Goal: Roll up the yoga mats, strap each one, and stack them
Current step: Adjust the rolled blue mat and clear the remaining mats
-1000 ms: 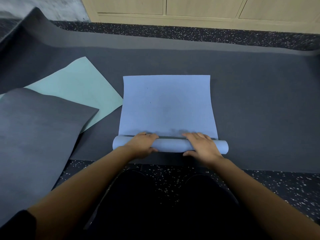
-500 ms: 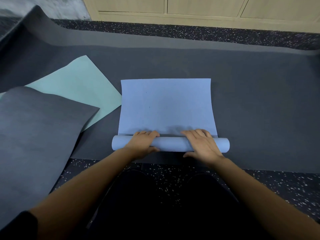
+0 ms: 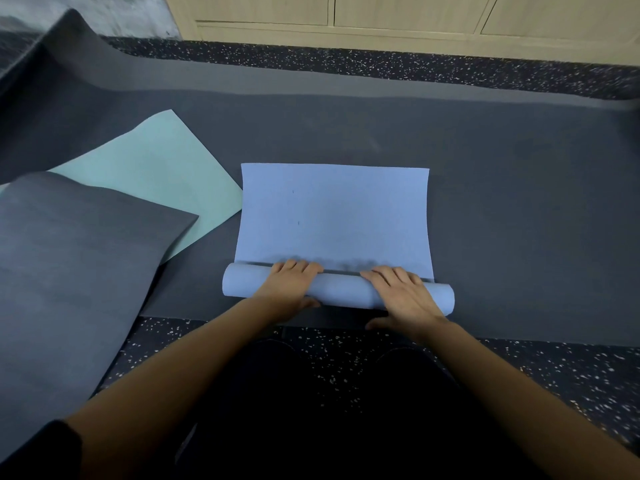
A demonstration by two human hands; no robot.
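A light blue yoga mat (image 3: 332, 216) lies in front of me, its near end wound into a roll (image 3: 341, 289) that lies crosswise. My left hand (image 3: 289, 285) wraps over the roll's left part, fingers over the top and thumb on the near side. My right hand (image 3: 403, 294) holds the right part the same way. The far part of the blue mat lies flat. A teal mat (image 3: 156, 174) lies flat to the left, partly under a dark grey mat (image 3: 69, 258).
All of this rests on a large dark grey mat (image 3: 519, 202) spread across the speckled black floor (image 3: 554, 368). Its far left corner curls upward. Pale wooden cabinets (image 3: 381, 15) stand along the back. My dark-clad knees are just below the roll.
Both hands have turned the roll a little farther away from me. The flat part of the blue mat has grown shorter, and the roll is slightly thicker.
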